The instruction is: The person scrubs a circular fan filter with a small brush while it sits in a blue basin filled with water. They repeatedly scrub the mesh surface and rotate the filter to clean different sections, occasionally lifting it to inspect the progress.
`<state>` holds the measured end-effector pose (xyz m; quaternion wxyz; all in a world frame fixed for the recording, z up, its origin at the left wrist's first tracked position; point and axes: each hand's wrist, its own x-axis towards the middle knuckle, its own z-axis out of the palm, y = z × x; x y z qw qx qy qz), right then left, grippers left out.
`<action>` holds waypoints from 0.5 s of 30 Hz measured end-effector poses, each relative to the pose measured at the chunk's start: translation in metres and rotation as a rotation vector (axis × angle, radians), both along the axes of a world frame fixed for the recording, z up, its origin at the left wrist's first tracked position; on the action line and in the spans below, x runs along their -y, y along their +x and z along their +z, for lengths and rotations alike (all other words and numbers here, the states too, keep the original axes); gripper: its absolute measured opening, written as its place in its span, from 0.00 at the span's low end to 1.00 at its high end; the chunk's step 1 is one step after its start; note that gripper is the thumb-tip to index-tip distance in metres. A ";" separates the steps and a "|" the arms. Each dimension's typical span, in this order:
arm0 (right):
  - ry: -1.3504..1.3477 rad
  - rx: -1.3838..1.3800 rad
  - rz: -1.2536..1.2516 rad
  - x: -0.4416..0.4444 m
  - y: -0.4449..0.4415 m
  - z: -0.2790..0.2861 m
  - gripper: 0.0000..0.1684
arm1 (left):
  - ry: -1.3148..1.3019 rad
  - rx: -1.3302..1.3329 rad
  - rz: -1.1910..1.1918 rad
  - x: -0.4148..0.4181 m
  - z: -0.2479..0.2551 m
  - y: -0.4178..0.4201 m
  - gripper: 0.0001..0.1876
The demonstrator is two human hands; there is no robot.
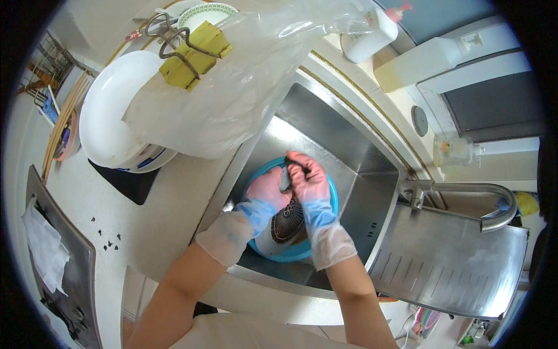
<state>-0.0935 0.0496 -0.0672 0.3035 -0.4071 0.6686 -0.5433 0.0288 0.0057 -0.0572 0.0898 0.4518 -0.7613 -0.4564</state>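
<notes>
Both of my hands wear pink rubber gloves with blue and clear cuffs, over a round blue plastic basin (335, 194) in the stainless steel sink (314, 126). My left hand (267, 187) grips the edge of a pale panel with a round, dark slotted grille (287, 222), tilted inside the basin. At the panel's upper part, my right hand (310, 181) has its fingers curled around a small dark thing, perhaps a scrubbing pad; the fingers mostly hide it. Some brownish water shows beside the panel, low in the basin.
At the sink's right are a curved faucet (475, 189) and a metal drainboard (449, 261). Pump bottles (418, 65) line the back ledge. A plastic bag (209, 113) with a yellow clip (196, 54) overhangs stacked white bowls (113, 109). Small black bits (109, 242) lie on the left counter.
</notes>
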 end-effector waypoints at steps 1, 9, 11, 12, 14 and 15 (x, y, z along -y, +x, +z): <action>-0.025 -0.022 -0.025 0.004 -0.008 0.005 0.12 | -0.008 0.002 -0.003 0.001 0.003 -0.003 0.25; 0.082 0.024 0.062 0.018 0.014 0.027 0.11 | 0.000 0.011 -0.014 -0.001 -0.002 0.003 0.25; 0.136 -0.158 -0.021 0.023 -0.011 0.014 0.10 | 0.003 0.033 -0.017 0.003 0.006 0.001 0.24; 0.126 -0.021 -0.109 0.020 -0.038 -0.008 0.09 | 0.010 -0.022 -0.032 0.001 0.005 -0.005 0.23; 0.179 -0.263 -0.193 0.017 -0.047 -0.015 0.09 | -0.003 0.004 -0.047 0.002 0.007 -0.005 0.22; 0.162 -0.343 -0.187 0.016 -0.045 -0.018 0.09 | -0.004 0.018 -0.053 0.001 0.007 -0.006 0.22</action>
